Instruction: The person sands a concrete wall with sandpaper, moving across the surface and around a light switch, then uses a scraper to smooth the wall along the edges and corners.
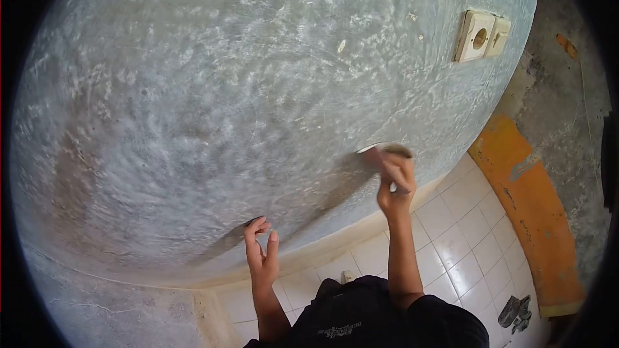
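A rough, blue-grey plastered wall (213,103) with pale scuffs fills most of the head view. My right hand (398,177) is closed around a scraper (374,153), whose wide end lies against the lower part of the wall. Motion smears the tool and the fingers. My left hand (261,251) is empty, with the thumb apart from curved fingers. Its fingertips are right at the wall surface, lower and to the left of the scraper.
A socket and switch plate (478,37) sticks out of the wall at upper right. White floor tiles (451,245) run along the wall's foot. An orange painted strip (532,212) borders grey concrete on the right. Dark, crumpled-looking objects (514,312) lie at lower right.
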Demonstrator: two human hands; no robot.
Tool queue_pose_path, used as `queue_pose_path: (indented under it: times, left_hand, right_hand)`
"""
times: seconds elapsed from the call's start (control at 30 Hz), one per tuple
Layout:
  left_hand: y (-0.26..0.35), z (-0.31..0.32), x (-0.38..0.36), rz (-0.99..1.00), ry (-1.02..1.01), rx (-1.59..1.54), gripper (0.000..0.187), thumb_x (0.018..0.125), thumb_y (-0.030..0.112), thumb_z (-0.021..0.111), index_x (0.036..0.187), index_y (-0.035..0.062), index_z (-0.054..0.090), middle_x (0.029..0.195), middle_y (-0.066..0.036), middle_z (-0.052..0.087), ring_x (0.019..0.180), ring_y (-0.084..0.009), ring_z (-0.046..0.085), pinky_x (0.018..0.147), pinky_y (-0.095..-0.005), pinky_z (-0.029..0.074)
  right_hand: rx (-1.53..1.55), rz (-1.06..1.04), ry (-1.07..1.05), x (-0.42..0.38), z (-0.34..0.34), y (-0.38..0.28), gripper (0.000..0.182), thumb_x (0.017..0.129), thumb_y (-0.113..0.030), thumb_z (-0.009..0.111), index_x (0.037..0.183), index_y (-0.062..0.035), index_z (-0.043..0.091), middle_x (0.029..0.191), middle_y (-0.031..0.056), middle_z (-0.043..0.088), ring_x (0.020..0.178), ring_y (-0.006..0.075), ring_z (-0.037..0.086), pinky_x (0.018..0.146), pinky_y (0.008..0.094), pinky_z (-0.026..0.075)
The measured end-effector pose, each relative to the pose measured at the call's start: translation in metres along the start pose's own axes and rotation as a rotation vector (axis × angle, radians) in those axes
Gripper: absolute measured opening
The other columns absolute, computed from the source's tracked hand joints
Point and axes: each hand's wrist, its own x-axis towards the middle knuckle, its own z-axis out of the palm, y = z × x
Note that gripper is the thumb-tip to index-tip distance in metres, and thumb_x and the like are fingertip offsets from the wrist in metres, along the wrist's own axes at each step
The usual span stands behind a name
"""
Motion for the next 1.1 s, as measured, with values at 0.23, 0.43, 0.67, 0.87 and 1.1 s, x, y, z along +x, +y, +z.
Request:
queue_pose_path:
  times: [0.23, 0.43, 0.67, 0.87, 1.1]
  left_hand:
    - [-0.003, 0.001, -0.001, 0.03, -0.003, 0.058, 0.034, 0.092, 0.01, 0.06, 0.125, 0.0029, 0.053, 0.111, -0.01, 0.053, 0.102, -0.0187, 0.047, 0.096, -0.0334, 0.036]
    - [-0.001, 0.007, 0.001, 0.131, -0.011, 0.164, 0.033, 0.091, 0.008, 0.06, 0.123, 0.0033, 0.054, 0.11, -0.01, 0.051, 0.1, -0.0207, 0.046, 0.095, -0.0342, 0.037]
    - [-0.002, 0.007, 0.0, 0.146, -0.024, 0.201, 0.033, 0.09, 0.006, 0.06, 0.123, 0.0038, 0.054, 0.11, -0.01, 0.051, 0.1, -0.0215, 0.045, 0.094, -0.0349, 0.037]
    - [0.001, 0.008, 0.001, 0.125, -0.008, 0.191, 0.032, 0.091, 0.006, 0.059, 0.122, 0.0042, 0.055, 0.109, -0.01, 0.051, 0.1, -0.0213, 0.046, 0.094, -0.0345, 0.037]
    - [-0.002, 0.004, 0.002, 0.128, -0.018, 0.173, 0.03, 0.091, 0.006, 0.058, 0.121, 0.0042, 0.057, 0.108, -0.01, 0.052, 0.099, -0.0201, 0.048, 0.093, -0.0329, 0.038]
  right_hand:
    - [0.002, -0.028, -0.101, -0.021, 0.003, 0.006, 0.029, 0.076, 0.014, 0.056, 0.097, -0.004, 0.065, 0.097, 0.0109, 0.061, 0.093, 0.0264, 0.058, 0.081, 0.0345, 0.047]
    - [0.054, -0.07, -0.248, -0.035, 0.004, 0.009, 0.033, 0.075, 0.017, 0.051, 0.097, -0.0024, 0.066, 0.094, 0.0109, 0.062, 0.088, 0.026, 0.059, 0.078, 0.0344, 0.047]
    - [0.007, -0.092, -0.281, -0.046, 0.003, 0.015, 0.037, 0.075, 0.017, 0.05, 0.1, -0.0038, 0.067, 0.095, 0.0103, 0.062, 0.087, 0.0247, 0.058, 0.076, 0.0334, 0.046]
    - [-0.012, 0.125, -0.116, -0.071, 0.008, 0.034, 0.032, 0.072, 0.013, 0.057, 0.095, -0.0066, 0.068, 0.094, 0.008, 0.063, 0.086, 0.0248, 0.06, 0.072, 0.0347, 0.047]
    - [0.022, 0.098, 0.029, -0.085, 0.023, 0.038, 0.037, 0.07, 0.009, 0.056, 0.099, -0.0094, 0.069, 0.089, 0.0077, 0.066, 0.08, 0.0273, 0.061, 0.075, 0.039, 0.05]
